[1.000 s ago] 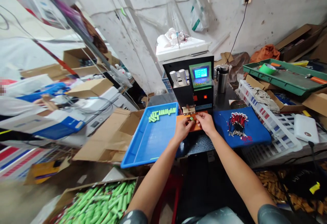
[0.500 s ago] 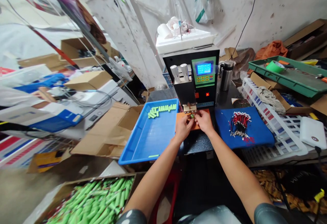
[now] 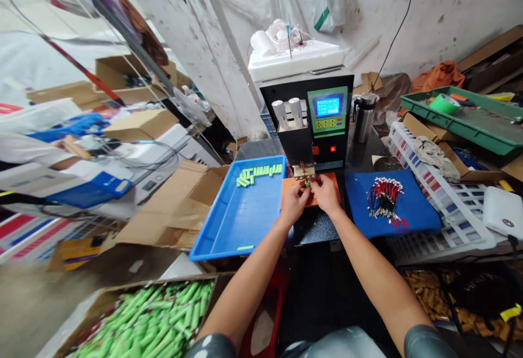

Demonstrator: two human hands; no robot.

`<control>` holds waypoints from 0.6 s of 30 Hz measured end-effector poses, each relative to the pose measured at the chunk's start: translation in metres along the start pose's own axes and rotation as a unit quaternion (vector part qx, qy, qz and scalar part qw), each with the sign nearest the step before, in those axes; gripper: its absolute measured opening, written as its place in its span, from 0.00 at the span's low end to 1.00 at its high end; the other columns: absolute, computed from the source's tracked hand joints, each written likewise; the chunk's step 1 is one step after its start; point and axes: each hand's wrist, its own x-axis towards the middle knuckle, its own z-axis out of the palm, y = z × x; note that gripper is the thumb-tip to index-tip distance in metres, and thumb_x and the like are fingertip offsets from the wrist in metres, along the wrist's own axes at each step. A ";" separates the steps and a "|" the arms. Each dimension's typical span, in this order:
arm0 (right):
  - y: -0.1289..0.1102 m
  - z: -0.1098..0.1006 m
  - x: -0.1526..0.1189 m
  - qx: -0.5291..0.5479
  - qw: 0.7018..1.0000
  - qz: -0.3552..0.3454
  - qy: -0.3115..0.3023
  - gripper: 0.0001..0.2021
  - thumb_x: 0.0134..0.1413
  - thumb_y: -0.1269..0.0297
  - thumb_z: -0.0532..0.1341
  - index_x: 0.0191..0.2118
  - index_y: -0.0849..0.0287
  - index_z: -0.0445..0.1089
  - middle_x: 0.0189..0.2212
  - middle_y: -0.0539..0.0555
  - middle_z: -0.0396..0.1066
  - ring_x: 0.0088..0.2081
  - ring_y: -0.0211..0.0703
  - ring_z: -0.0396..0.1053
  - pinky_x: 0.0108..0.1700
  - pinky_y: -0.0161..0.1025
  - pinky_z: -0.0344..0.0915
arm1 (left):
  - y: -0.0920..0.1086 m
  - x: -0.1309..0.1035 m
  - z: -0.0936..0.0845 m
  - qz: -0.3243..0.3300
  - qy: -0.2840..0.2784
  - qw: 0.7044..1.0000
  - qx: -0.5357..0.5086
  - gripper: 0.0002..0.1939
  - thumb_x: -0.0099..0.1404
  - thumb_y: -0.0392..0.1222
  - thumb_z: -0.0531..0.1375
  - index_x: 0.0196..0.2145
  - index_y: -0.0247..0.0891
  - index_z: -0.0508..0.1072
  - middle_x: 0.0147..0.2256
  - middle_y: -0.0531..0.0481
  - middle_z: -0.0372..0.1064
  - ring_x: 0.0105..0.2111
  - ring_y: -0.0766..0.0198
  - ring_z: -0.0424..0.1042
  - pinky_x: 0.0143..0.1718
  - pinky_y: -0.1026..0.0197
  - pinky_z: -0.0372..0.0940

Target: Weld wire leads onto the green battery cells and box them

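Observation:
Pinched between the fingertips of both hands is a small green battery cell (image 3: 307,183), just below the electrode head (image 3: 303,171) of a black spot welder (image 3: 327,151). My left hand (image 3: 295,201) grips the cell from the left, fingers closed. My right hand (image 3: 326,194) is closed at its right side; whether a wire or strip is also in those fingers is too small to tell. Both hands are over an orange board (image 3: 312,201). To the left, a blue tray (image 3: 245,219) bears several green cells (image 3: 263,171). Red and black wire leads (image 3: 384,197) lie on a blue cloth (image 3: 423,222) to the right.
A cardboard box of green wrapped cells (image 3: 163,320) stands at lower left. A steel flask (image 3: 364,118) is beside the welder. Farther right are a white plastic basket (image 3: 461,213), a green tray (image 3: 469,123) and a white power bank (image 3: 503,211). Foam (image 3: 298,58) tops the welder.
The view has shifted slightly. Both hands stay at the electrode head with the cell, which looks tilted a little differently or partly more covered by the fingers.

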 end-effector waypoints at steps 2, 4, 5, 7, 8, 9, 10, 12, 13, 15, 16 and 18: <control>0.000 0.000 0.000 0.000 1.000 0.001 0.002 0.08 0.55 0.56 0.59 0.32 0.55 0.67 0.30 0.54 0.72 0.34 0.46 0.71 0.28 0.35 0.65 | 0.000 0.000 0.000 -0.002 0.001 1.000 0.002 0.13 0.63 0.45 0.59 0.40 0.35 0.77 0.25 0.52 0.68 0.22 0.68 0.62 0.25 0.67 0.55; 0.001 0.000 0.000 0.003 1.000 0.000 0.003 0.08 0.55 0.57 0.59 0.32 0.55 0.67 0.30 0.54 0.72 0.33 0.46 0.71 0.28 0.35 0.65 | 0.000 0.000 0.000 -0.009 0.004 1.000 -0.008 0.12 0.63 0.45 0.60 0.40 0.35 0.77 0.25 0.52 0.68 0.22 0.68 0.62 0.25 0.67 0.56; 0.001 0.000 0.000 0.004 1.000 -0.002 0.003 0.08 0.55 0.57 0.59 0.32 0.55 0.67 0.29 0.54 0.72 0.33 0.45 0.71 0.28 0.35 0.65 | 0.000 -0.001 0.000 -0.012 0.005 1.000 -0.014 0.12 0.62 0.45 0.61 0.39 0.35 0.77 0.25 0.52 0.68 0.22 0.68 0.62 0.25 0.67 0.56; 0.002 0.000 0.000 0.005 1.000 -0.004 0.003 0.09 0.55 0.56 0.60 0.32 0.55 0.67 0.29 0.54 0.72 0.32 0.45 0.70 0.28 0.36 0.65 | 0.000 -0.001 0.000 -0.015 0.008 1.000 -0.023 0.12 0.62 0.45 0.61 0.39 0.35 0.77 0.25 0.52 0.68 0.22 0.67 0.62 0.25 0.66 0.57; 0.002 0.000 0.000 0.004 1.000 -0.004 0.003 0.09 0.55 0.55 0.60 0.32 0.55 0.67 0.29 0.53 0.72 0.32 0.45 0.70 0.28 0.36 0.65 | 0.000 -0.001 0.001 -0.015 0.008 1.000 -0.023 0.12 0.62 0.45 0.61 0.40 0.35 0.76 0.25 0.52 0.68 0.22 0.68 0.62 0.26 0.66 0.57; 0.003 0.000 0.000 0.003 1.000 -0.005 0.002 0.10 0.55 0.54 0.60 0.32 0.55 0.67 0.29 0.53 0.72 0.32 0.46 0.70 0.28 0.36 0.65 | 0.000 -0.001 0.001 -0.013 0.008 1.000 -0.021 0.12 0.62 0.45 0.61 0.40 0.36 0.76 0.25 0.52 0.68 0.22 0.68 0.62 0.26 0.66 0.57; 0.003 -0.001 0.000 0.002 1.000 -0.005 0.002 0.10 0.55 0.54 0.60 0.32 0.55 0.68 0.28 0.53 0.72 0.32 0.46 0.70 0.28 0.36 0.65 | 0.000 0.000 0.000 -0.011 0.008 1.000 -0.018 0.12 0.62 0.45 0.61 0.40 0.36 0.76 0.26 0.52 0.68 0.22 0.68 0.62 0.26 0.66 0.57; 0.003 -0.001 0.000 -0.001 1.000 -0.007 0.001 0.10 0.55 0.54 0.60 0.32 0.55 0.68 0.28 0.53 0.72 0.32 0.45 0.71 0.28 0.35 0.65 | 0.000 0.000 0.000 -0.007 0.007 1.000 -0.009 0.12 0.62 0.45 0.61 0.40 0.36 0.77 0.26 0.52 0.68 0.23 0.68 0.62 0.26 0.67 0.57; 0.003 -0.001 0.001 -0.003 1.000 -0.008 0.001 0.10 0.55 0.54 0.60 0.32 0.55 0.68 0.28 0.53 0.72 0.32 0.45 0.71 0.28 0.35 0.65 | 0.000 0.000 0.000 -0.007 0.008 1.000 -0.006 0.12 0.62 0.45 0.61 0.40 0.36 0.77 0.26 0.52 0.68 0.23 0.68 0.63 0.26 0.67 0.57; 0.003 -0.001 0.001 -0.008 1.000 -0.009 0.001 0.10 0.55 0.54 0.60 0.33 0.55 0.68 0.27 0.53 0.72 0.31 0.45 0.70 0.28 0.36 0.65 | -0.001 0.000 0.000 -0.010 0.011 1.000 -0.003 0.12 0.62 0.44 0.61 0.40 0.36 0.77 0.26 0.52 0.68 0.23 0.67 0.63 0.26 0.67 0.57; 0.003 -0.001 0.001 -0.010 1.000 -0.008 0.002 0.10 0.55 0.55 0.60 0.33 0.56 0.69 0.27 0.53 0.72 0.30 0.45 0.70 0.28 0.36 0.65 | -0.001 0.000 0.000 -0.012 0.013 1.000 -0.004 0.12 0.62 0.44 0.61 0.40 0.36 0.77 0.25 0.52 0.68 0.23 0.67 0.63 0.26 0.67 0.57; 0.003 -0.001 0.001 -0.013 1.000 -0.005 0.001 0.10 0.55 0.55 0.60 0.33 0.56 0.69 0.27 0.53 0.72 0.30 0.45 0.70 0.28 0.36 0.65 | -0.002 0.000 0.000 -0.015 0.013 1.000 -0.005 0.12 0.62 0.44 0.61 0.41 0.36 0.77 0.25 0.52 0.68 0.23 0.67 0.63 0.26 0.66 0.57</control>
